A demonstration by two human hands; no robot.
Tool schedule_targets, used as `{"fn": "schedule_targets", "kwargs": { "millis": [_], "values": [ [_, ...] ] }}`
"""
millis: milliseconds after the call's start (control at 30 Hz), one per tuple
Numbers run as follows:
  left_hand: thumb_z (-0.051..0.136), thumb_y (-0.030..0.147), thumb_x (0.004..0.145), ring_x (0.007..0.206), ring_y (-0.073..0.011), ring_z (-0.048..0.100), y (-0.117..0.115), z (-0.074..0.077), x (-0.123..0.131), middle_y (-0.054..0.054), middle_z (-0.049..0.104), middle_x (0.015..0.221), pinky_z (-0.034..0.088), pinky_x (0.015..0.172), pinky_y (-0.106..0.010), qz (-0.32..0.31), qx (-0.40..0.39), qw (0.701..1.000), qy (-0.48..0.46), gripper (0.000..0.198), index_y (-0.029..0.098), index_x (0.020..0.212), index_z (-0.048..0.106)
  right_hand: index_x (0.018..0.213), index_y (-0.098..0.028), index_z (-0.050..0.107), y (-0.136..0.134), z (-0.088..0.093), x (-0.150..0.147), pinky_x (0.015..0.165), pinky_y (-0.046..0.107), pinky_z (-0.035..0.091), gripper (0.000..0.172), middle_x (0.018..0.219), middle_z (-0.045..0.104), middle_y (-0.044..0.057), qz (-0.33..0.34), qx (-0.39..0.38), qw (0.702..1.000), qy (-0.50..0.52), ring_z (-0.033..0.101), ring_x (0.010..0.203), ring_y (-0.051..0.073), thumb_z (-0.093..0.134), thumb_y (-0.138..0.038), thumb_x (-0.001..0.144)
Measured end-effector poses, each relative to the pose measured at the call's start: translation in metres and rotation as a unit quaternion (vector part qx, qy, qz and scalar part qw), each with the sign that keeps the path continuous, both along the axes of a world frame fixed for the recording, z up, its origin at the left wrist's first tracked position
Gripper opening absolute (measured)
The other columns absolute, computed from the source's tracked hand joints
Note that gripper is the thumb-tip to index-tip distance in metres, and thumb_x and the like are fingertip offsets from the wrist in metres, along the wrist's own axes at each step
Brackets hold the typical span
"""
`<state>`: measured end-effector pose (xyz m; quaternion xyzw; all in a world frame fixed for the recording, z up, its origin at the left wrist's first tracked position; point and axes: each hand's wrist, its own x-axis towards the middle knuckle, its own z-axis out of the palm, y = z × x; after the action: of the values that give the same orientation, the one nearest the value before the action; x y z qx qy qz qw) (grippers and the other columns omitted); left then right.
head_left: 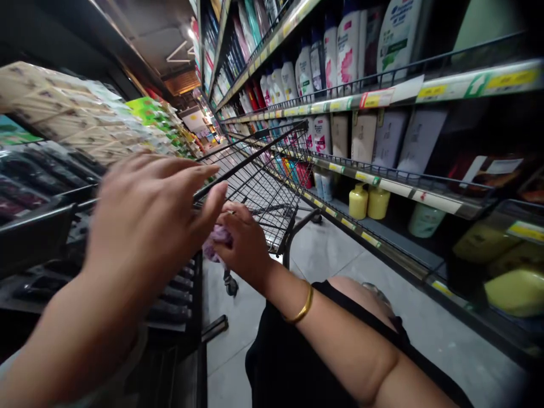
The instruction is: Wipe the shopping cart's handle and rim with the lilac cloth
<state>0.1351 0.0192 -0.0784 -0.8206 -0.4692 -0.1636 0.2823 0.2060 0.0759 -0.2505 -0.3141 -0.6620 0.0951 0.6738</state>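
My left hand [148, 209] is raised in the near left, slightly blurred. Its fingers stretch forward and the thumb stands apart, with nothing seen in its grasp. Just beyond its thumb, my right hand [246, 241] has its fingers closed around a small ruffled lilac bundle [217, 242], whose exact kind I cannot make out. A gold bangle [302, 306] circles the right wrist. Behind both hands stands a black wire shopping cart [272, 192]; the left hand hides part of it.
Shelves on the right hold shampoo bottles [348, 45] and two yellow pump bottles [358, 202] lower down. A rack of dark packaged goods [38, 170] stands close on the left. Grey tiled floor [323, 249] shows between; a cart wheel [230, 284] rests there.
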Motion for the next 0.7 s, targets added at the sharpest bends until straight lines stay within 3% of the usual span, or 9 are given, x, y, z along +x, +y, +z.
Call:
{"fn": "schedule_targets", "kwargs": {
  "millis": [67, 133, 267, 333, 400, 567, 633, 700],
  "values": [
    [0.026, 0.059, 0.103, 0.120, -0.0391, 0.065, 0.023, -0.008, 0.018, -0.018, 0.073, 0.116, 0.048, 0.107, -0.054, 0.054, 0.007, 0.995, 0.082, 0.066, 0.015, 0.121, 0.073, 0.123, -0.022, 0.069, -0.002, 0.004, -0.002, 0.110, 0.036, 0.053, 0.031, 0.135, 0.066, 0.011, 0.024, 0.024, 0.999, -0.037, 0.060, 0.130, 0.025, 0.068, -0.031, 0.093],
    [0.034, 0.064, 0.101, 0.106, -0.0403, 0.070, 0.043, -0.016, 0.023, -0.018, 0.074, 0.108, 0.054, 0.090, -0.051, 0.144, -0.004, 0.983, 0.111, 0.064, 0.018, 0.126, 0.071, 0.121, -0.024, 0.070, 0.005, -0.003, 0.000, 0.105, 0.035, 0.055, 0.027, 0.129, 0.069, 0.009, 0.051, 0.028, 0.996, -0.066, 0.064, 0.122, 0.024, 0.064, -0.031, 0.096],
    [0.039, 0.067, 0.097, 0.087, -0.0408, 0.071, 0.063, -0.029, 0.020, -0.018, 0.073, 0.088, 0.050, 0.070, -0.046, 0.241, -0.005, 0.965, 0.103, 0.059, 0.019, 0.099, 0.074, 0.114, -0.021, 0.070, 0.030, -0.041, 0.011, 0.103, 0.034, 0.054, 0.024, 0.121, 0.071, 0.009, 0.046, -0.066, 0.996, -0.040, 0.066, 0.115, 0.023, 0.069, -0.026, 0.091],
    [0.038, 0.063, 0.097, 0.087, -0.0420, 0.071, 0.066, -0.037, 0.019, -0.020, 0.072, 0.086, 0.048, 0.069, -0.045, 0.253, 0.017, 0.964, 0.081, 0.057, 0.017, 0.094, 0.072, 0.110, -0.021, 0.070, 0.035, -0.054, 0.016, 0.099, 0.034, 0.055, 0.021, 0.117, 0.070, 0.009, 0.018, -0.156, 0.987, -0.011, 0.067, 0.109, 0.023, 0.069, -0.023, 0.089],
    [0.034, 0.058, 0.099, 0.089, -0.0422, 0.070, 0.068, -0.046, 0.018, -0.021, 0.071, 0.087, 0.047, 0.071, -0.045, 0.252, 0.049, 0.965, 0.055, 0.057, 0.014, 0.099, 0.070, 0.108, -0.021, 0.070, 0.032, -0.052, 0.016, 0.094, 0.034, 0.056, 0.018, 0.115, 0.069, 0.009, 0.005, -0.200, 0.980, 0.008, 0.067, 0.105, 0.023, 0.067, -0.022, 0.090],
    [0.030, 0.053, 0.099, 0.089, -0.0405, 0.066, 0.069, -0.061, 0.014, -0.021, 0.068, 0.090, 0.042, 0.078, -0.048, 0.220, 0.059, 0.973, 0.018, 0.056, 0.011, 0.108, 0.066, 0.111, -0.021, 0.067, 0.013, -0.027, 0.002, 0.091, 0.033, 0.055, 0.023, 0.114, 0.066, 0.008, 0.031, -0.102, 0.994, -0.026, 0.066, 0.103, 0.023, 0.068, -0.030, 0.090],
    [0.031, 0.051, 0.098, 0.089, -0.0401, 0.065, 0.069, -0.061, 0.013, -0.021, 0.068, 0.090, 0.040, 0.081, -0.049, 0.211, 0.047, 0.976, 0.008, 0.055, 0.010, 0.108, 0.066, 0.116, -0.021, 0.066, 0.015, -0.035, 0.000, 0.090, 0.032, 0.055, 0.026, 0.117, 0.065, 0.009, 0.028, -0.116, 0.993, -0.027, 0.066, 0.102, 0.022, 0.066, -0.032, 0.092],
    [0.030, 0.050, 0.098, 0.089, -0.0392, 0.064, 0.070, -0.060, 0.013, -0.021, 0.068, 0.091, 0.039, 0.083, -0.050, 0.208, 0.046, 0.977, 0.004, 0.055, 0.010, 0.108, 0.067, 0.120, -0.022, 0.066, 0.022, -0.056, 0.003, 0.092, 0.032, 0.055, 0.031, 0.121, 0.065, 0.009, 0.011, -0.172, 0.985, -0.012, 0.067, 0.105, 0.023, 0.067, -0.034, 0.092]
  ]
}}
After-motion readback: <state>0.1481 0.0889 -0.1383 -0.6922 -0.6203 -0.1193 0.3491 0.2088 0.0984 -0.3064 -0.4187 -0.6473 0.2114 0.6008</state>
